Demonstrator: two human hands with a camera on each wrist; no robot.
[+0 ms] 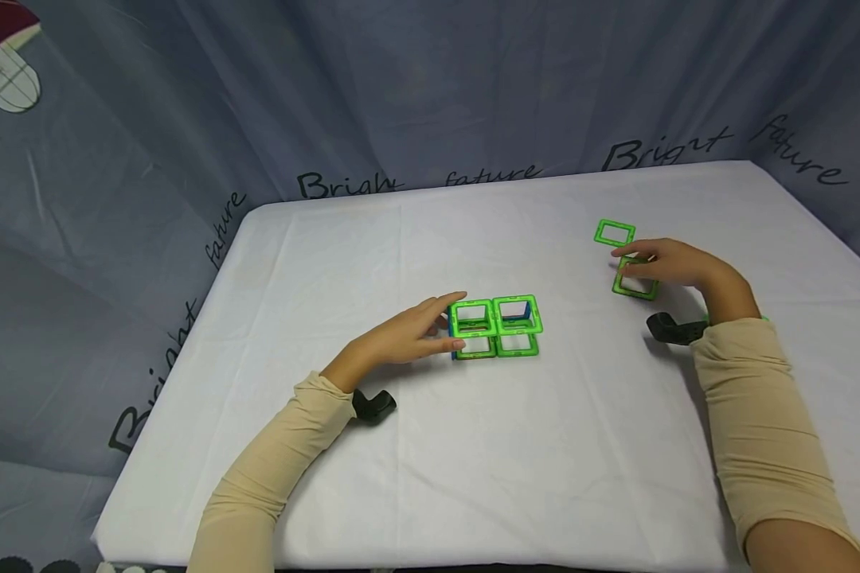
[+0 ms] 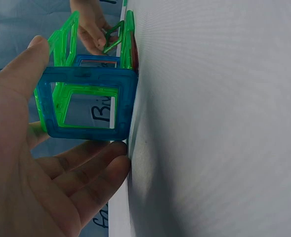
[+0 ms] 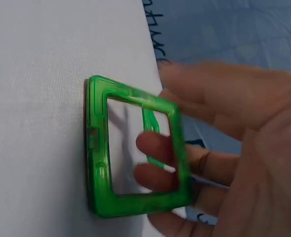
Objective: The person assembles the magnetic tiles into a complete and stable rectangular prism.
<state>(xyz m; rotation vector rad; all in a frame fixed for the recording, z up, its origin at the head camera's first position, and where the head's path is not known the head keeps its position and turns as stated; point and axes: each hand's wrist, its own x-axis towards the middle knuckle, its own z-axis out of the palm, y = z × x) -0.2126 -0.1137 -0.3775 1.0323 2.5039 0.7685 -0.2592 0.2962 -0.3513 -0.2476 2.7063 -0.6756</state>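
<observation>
Two rows of green square magnetic tiles (image 1: 517,315), one above the other and joined by blue square tiles (image 2: 88,133), form a small structure on the table. My left hand (image 1: 404,333) grips its left end, thumb on the near upper edge and fingers round the far side. To the right, my right hand (image 1: 670,261) holds a loose green square tile (image 3: 100,158) by its edge; the tile tilts up from the cloth. Fingertips (image 3: 155,177) show through its open middle, while the thumb is blurred. Another green tile (image 1: 614,223) lies just beyond that hand.
A white cloth (image 1: 459,461) covers the table. Grey curtains (image 1: 430,87) with handwritten words hang behind and at the sides. Dark wrist devices (image 1: 375,406) stick out beneath both tan sleeves (image 1: 756,414).
</observation>
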